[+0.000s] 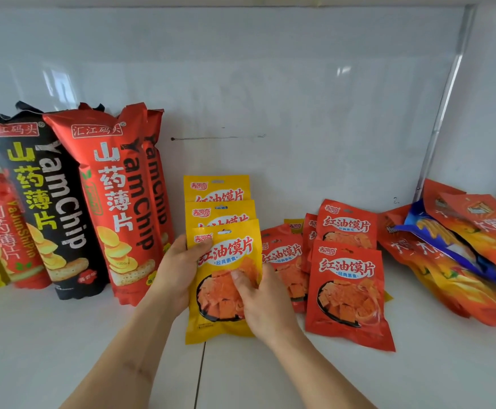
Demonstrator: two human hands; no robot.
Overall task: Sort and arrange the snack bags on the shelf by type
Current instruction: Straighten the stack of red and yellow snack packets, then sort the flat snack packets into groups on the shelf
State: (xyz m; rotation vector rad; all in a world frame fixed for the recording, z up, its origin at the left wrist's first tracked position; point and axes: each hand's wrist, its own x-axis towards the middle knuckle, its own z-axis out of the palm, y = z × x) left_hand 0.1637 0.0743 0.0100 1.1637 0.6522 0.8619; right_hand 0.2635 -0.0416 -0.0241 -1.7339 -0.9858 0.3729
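Nearest, the front yellow bag (226, 281) is gripped at its left edge by the left hand (179, 270) and pinched on its face by the curled fingers of the right hand (260, 302), standing on the white shelf (64, 349). Behind it 2 more yellow bags (217, 202) are lined up, red bags (347, 293) are grouped just right, and tall yam chip bags (93, 202) are stood at the far left, with a loose pile of orange bags (459, 261) at the far right.
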